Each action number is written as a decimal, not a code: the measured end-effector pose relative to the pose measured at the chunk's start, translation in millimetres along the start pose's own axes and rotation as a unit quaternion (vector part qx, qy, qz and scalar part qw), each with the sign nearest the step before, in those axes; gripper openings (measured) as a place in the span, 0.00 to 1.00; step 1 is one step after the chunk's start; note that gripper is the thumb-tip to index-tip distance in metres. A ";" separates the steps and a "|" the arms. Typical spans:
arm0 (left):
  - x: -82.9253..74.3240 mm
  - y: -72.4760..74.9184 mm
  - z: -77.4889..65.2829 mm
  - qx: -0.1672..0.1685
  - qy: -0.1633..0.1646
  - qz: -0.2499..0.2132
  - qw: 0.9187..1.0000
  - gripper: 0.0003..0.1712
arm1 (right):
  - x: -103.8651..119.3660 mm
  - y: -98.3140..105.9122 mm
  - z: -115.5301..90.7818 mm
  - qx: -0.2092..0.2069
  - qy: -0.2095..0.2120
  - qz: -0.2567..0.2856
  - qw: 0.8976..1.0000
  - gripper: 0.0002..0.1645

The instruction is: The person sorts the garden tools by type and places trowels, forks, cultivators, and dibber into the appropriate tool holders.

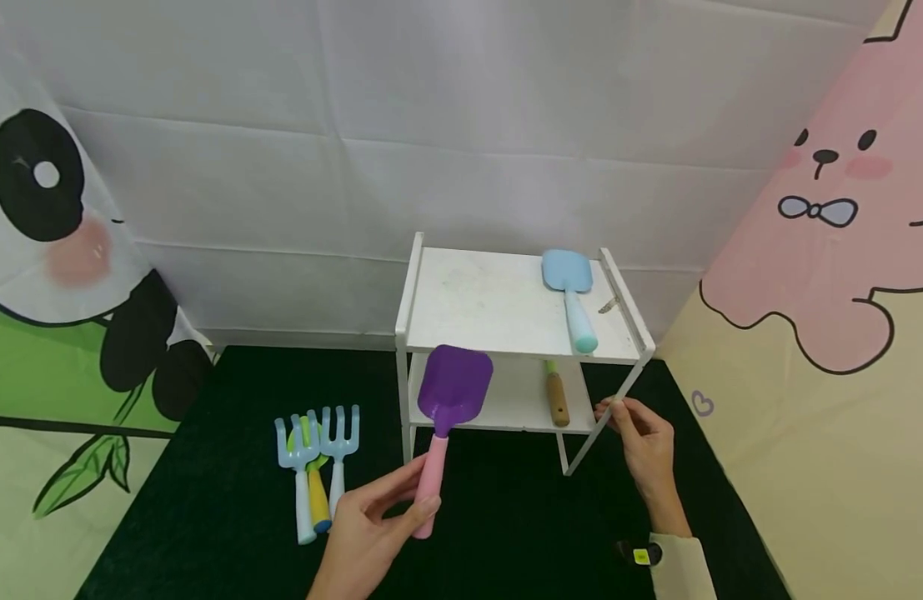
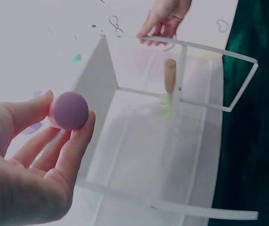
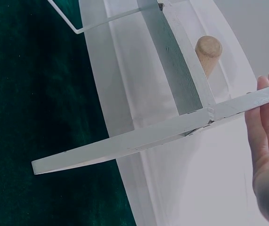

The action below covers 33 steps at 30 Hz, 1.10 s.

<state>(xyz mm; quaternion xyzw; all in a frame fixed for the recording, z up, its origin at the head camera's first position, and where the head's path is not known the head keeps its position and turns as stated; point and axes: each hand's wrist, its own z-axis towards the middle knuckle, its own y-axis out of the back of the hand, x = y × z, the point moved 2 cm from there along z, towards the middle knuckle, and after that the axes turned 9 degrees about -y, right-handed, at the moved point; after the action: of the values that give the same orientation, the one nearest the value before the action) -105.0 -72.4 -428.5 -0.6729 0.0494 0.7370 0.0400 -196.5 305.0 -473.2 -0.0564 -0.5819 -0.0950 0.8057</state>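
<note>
In the head view my left hand (image 1: 377, 523) pinches the pink handle of a toy shovel with a purple blade (image 1: 455, 385), held up in front of the white two-tier rack (image 1: 484, 304). From the left wrist the handle's round end (image 2: 70, 110) shows between thumb and fingers. My right hand (image 1: 644, 446) grips the rack's front right leg (image 1: 609, 410), thumb in front and fingers behind. A blue toy shovel (image 1: 569, 271) lies on the top shelf at the right. On the lower shelf rests a tool with a wooden handle (image 1: 557, 398); its green head is partly hidden.
Left of the rack, two light blue toy forks (image 1: 302, 492) and a yellow-handled tool with a green head (image 1: 318, 500) lie on the dark green cloth (image 1: 228, 467). A white curtain (image 1: 281, 192) hangs behind, with cartoon-printed panels at both sides.
</note>
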 end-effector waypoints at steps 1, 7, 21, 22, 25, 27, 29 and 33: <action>-3.0 -2.1 1.6 -0.001 -0.008 0.003 1.000 0.28 | 0.0 -0.1 -0.2 -0.003 -0.002 -0.001 1.000 0.12; -17.2 -11.9 9.0 0.001 -0.023 0.008 1.000 0.28 | -0.4 -0.9 -1.2 -0.003 -0.006 0.000 1.000 0.12; -52.1 -28.0 32.2 0.006 -0.084 0.017 0.996 0.28 | -1.3 -0.6 -1.7 -0.009 -0.010 -0.011 1.000 0.12; -53.4 -28.5 33.9 0.006 -0.085 0.017 0.996 0.28 | -1.5 -0.5 -1.6 -0.010 -0.011 -0.012 1.000 0.12; -57.3 -29.8 40.1 0.005 -0.089 0.013 0.996 0.28 | -2.2 0.0 -1.6 -0.011 -0.012 -0.011 1.000 0.12; -60.5 -30.7 44.6 0.001 -0.093 0.011 0.996 0.28 | -2.4 0.3 -1.5 -0.011 -0.012 -0.009 1.000 0.12; -64.0 -31.6 49.9 0.000 -0.096 0.011 0.995 0.28 | -2.0 0.2 -1.5 -0.011 -0.012 -0.006 1.000 0.12; -72.8 -33.7 61.8 0.000 -0.106 0.018 0.994 0.27 | -0.2 -0.4 -2.5 -0.006 -0.008 -0.002 1.000 0.12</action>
<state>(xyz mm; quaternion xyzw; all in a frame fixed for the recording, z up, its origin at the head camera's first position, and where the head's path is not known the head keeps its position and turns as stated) -155.1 -30.7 -351.1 -0.5901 0.0567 0.8047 0.0314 -194.3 304.1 -474.2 -0.0609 -0.5880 -0.0997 0.8003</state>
